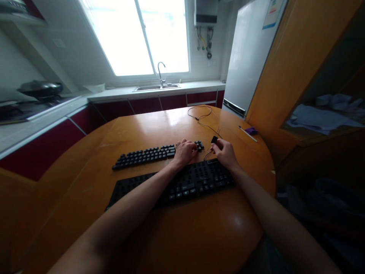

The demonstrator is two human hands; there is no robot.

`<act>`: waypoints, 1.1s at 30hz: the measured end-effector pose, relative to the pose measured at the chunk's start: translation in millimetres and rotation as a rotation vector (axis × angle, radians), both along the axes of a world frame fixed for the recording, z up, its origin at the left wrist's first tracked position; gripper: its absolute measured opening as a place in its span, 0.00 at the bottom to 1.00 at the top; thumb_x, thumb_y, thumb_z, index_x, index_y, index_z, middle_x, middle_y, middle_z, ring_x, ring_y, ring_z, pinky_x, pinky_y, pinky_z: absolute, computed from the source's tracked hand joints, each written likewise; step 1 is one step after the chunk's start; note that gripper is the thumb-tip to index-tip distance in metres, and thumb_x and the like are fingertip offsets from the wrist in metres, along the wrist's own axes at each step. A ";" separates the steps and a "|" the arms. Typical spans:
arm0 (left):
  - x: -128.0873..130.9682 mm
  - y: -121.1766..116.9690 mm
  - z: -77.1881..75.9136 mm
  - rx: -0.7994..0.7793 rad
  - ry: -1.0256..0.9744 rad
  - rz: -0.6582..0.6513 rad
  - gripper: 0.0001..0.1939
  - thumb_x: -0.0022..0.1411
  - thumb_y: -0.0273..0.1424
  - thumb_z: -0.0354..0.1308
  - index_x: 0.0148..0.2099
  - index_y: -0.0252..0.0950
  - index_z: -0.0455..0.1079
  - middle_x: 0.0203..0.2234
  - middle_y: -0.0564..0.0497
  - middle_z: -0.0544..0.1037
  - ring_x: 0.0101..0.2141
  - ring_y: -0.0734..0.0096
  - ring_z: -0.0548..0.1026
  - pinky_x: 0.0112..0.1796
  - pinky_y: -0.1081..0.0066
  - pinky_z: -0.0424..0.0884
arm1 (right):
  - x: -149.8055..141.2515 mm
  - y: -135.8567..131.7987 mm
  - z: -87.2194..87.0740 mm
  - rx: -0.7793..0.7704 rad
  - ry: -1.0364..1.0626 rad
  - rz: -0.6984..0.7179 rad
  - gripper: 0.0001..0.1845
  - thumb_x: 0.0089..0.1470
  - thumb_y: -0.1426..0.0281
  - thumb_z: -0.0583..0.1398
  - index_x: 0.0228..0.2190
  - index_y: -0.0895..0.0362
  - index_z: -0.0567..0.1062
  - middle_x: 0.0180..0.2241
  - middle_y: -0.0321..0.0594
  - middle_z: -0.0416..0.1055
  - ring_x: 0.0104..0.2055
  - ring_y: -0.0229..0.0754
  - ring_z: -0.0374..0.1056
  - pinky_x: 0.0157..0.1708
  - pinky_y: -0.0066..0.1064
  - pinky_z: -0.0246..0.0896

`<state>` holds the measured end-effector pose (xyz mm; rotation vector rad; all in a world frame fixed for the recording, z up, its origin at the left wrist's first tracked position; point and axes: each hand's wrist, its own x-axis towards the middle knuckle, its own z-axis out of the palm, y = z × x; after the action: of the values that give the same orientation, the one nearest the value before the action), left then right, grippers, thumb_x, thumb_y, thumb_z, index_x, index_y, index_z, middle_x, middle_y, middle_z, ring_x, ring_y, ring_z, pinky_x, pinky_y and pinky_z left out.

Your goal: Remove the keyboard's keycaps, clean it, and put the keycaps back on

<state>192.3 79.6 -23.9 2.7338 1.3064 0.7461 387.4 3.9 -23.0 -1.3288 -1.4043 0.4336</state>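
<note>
A black keyboard (186, 186) lies across the table in front of me, with keys in its nearer right part and bare key sockets over much of the rest. Behind it, loose black keycaps (148, 155) are set out in long rows. My left hand (185, 151) rests over the right part of these rows, fingers curled down; whatever is under the fingertips is hidden. My right hand (226, 153) is above the keyboard's far right corner, closed on a small black square piece (214, 139) held up between thumb and fingers. Its exact kind does not show.
A thin cable (203, 123) runs from the keyboard and loops over the back of the wooden table (148, 125). To the right lie a thin white stick (247, 134) and a purple cloth (251, 131). Farther back are a sink (156, 87) and a fridge (248, 53).
</note>
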 end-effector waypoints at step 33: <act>-16.8 1.1 10.2 -0.085 0.049 0.161 0.05 0.56 0.35 0.67 0.35 0.42 0.80 0.37 0.47 0.80 0.45 0.53 0.72 0.46 0.59 0.64 | -13.3 41.4 -12.0 -0.239 -0.145 0.221 0.05 0.59 0.72 0.57 0.31 0.55 0.73 0.33 0.42 0.81 0.36 0.43 0.77 0.38 0.30 0.66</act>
<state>175.5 80.7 -13.7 2.6201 1.5457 0.6202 374.1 45.4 -35.0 -1.4235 -1.6684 0.6808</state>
